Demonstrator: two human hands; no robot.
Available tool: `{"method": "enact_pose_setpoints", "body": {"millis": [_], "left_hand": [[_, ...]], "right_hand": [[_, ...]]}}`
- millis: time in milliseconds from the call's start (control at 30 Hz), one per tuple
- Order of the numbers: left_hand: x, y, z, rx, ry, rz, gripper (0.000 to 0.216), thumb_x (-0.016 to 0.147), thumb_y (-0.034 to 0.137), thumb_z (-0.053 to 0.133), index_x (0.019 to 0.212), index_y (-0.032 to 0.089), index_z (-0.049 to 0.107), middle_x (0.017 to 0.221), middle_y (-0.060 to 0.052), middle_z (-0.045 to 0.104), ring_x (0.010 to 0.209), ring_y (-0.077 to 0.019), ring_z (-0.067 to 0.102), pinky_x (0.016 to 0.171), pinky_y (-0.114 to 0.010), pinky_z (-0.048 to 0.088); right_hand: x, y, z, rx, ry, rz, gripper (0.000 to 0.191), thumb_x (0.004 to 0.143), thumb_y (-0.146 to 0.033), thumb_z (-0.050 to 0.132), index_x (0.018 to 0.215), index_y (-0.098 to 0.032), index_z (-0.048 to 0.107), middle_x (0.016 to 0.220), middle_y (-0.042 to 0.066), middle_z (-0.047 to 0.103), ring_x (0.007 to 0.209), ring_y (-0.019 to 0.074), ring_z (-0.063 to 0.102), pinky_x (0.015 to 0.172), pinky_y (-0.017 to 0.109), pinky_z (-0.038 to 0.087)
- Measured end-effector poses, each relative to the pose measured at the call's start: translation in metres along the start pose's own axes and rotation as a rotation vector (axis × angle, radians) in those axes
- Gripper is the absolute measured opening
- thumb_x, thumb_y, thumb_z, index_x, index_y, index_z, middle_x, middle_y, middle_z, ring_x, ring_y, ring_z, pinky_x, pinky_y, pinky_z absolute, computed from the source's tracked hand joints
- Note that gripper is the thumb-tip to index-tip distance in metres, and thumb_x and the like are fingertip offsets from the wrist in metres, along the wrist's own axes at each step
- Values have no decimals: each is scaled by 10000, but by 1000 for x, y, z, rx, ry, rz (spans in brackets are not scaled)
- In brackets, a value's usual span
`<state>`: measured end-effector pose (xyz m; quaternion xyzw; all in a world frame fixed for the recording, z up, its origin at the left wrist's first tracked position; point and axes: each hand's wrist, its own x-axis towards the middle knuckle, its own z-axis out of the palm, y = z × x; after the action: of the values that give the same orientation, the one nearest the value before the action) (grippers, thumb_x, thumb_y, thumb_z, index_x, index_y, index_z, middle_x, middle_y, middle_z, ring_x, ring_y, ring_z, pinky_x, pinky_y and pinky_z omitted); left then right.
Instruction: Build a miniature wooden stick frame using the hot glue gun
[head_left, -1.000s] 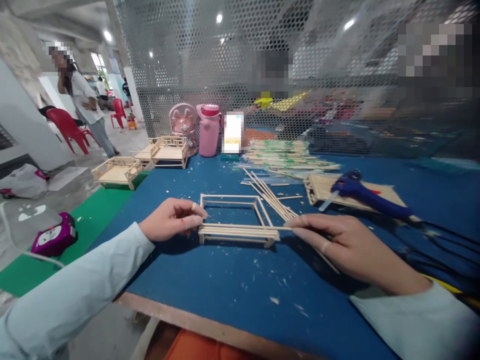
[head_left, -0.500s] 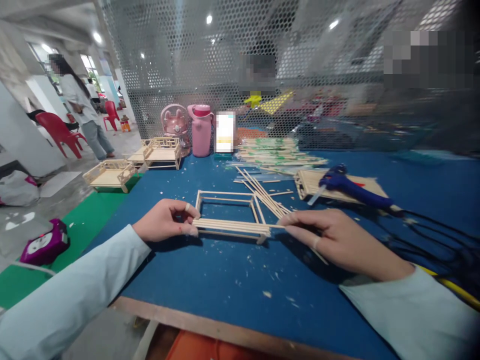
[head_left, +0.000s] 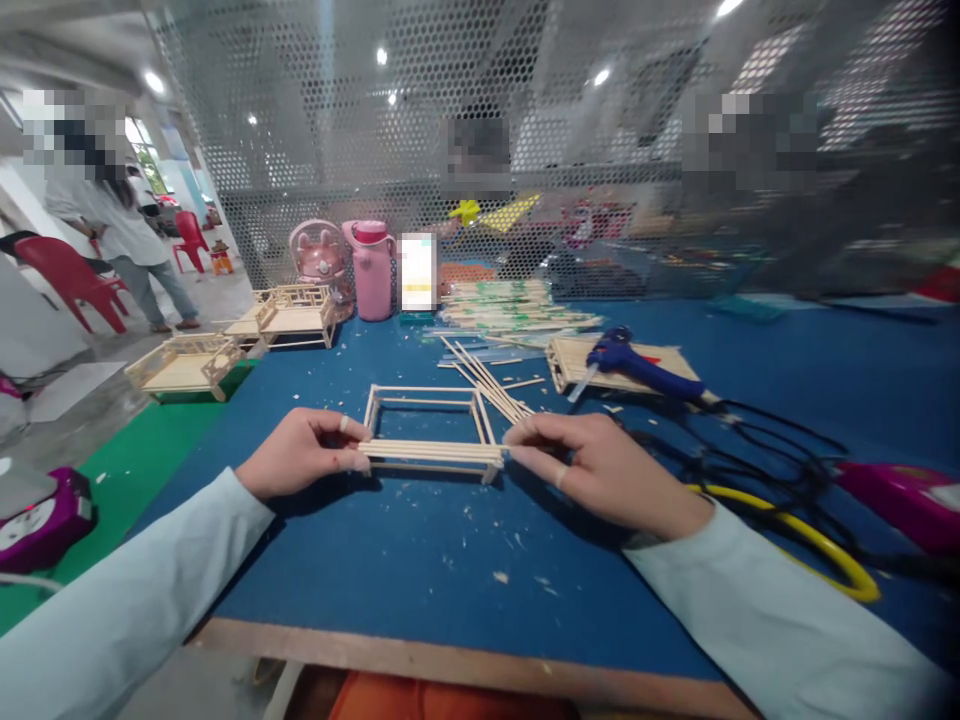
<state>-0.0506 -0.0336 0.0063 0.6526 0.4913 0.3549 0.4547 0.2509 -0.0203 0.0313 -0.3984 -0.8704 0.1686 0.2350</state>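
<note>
A small frame of thin wooden sticks stands in front of me, with several sticks laid side by side along its near edge. The fingertips of my left hand are closed on the frame's near left corner, at the ends of those sticks. At the opposite end, my right hand pinches the tip of a wooden stick lying along the same row. Its fingers almost touch the frame's right corner. Loose wooden sticks lie fanned out just behind the right hand.
A blue glue gun rests on a flat stick piece, its cables trailing right. Bundled sticks, a lit phone and a pink bottle stand behind. Finished stick models sit left. A perforated metal screen closes the back.
My right hand has come closer to the frame, and less of its stick sticks out past the right corner. My left hand keeps its hold. The view has swung right.
</note>
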Motion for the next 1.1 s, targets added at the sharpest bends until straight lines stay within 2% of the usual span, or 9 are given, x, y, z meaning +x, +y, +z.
{"method": "enact_pose_setpoints", "body": {"millis": [300, 567, 733, 967, 1100], "left_hand": [[1, 2, 4, -76, 73, 12, 235, 570, 190, 763, 744, 107, 628, 624, 9, 601, 572, -86, 521, 598, -236, 446], [2, -2, 7, -86, 143, 6, 240, 533, 205, 760, 706, 108, 626, 605, 7, 603, 554, -85, 524, 582, -234, 436], [1, -3, 6, 23, 154, 6, 262, 586, 263, 746, 778, 105, 663, 648, -23, 645, 580, -108, 554, 597, -250, 461], [-5, 0, 8, 274, 217, 110, 227, 693, 320, 695, 824, 136, 717, 741, -52, 704, 661, -147, 599, 661, -273, 489], [-6, 1, 11, 235, 233, 95, 217, 691, 309, 699, 826, 140, 710, 812, -64, 720, 729, -169, 632, 721, -290, 502]], "right_hand": [[2, 0, 2, -12, 16, -37, 213, 855, -301, 475, 766, -214, 648, 714, 21, 687, 617, 155, 608, 586, 273, 454], [4, 4, 3, -15, 3, -64, 232, 864, -347, 474, 781, -239, 662, 764, 36, 713, 668, 202, 650, 627, 332, 496], [4, 2, 3, -19, 14, -58, 222, 851, -354, 489, 778, -239, 664, 749, 43, 715, 641, 207, 647, 588, 327, 496], [2, -1, 1, -6, -17, -25, 224, 853, -315, 465, 752, -228, 645, 650, 22, 658, 539, 153, 566, 528, 290, 444], [-1, -4, 1, 17, -64, 6, 113, 793, -275, 527, 798, -208, 617, 679, 9, 648, 547, 130, 557, 524, 255, 436]]}}
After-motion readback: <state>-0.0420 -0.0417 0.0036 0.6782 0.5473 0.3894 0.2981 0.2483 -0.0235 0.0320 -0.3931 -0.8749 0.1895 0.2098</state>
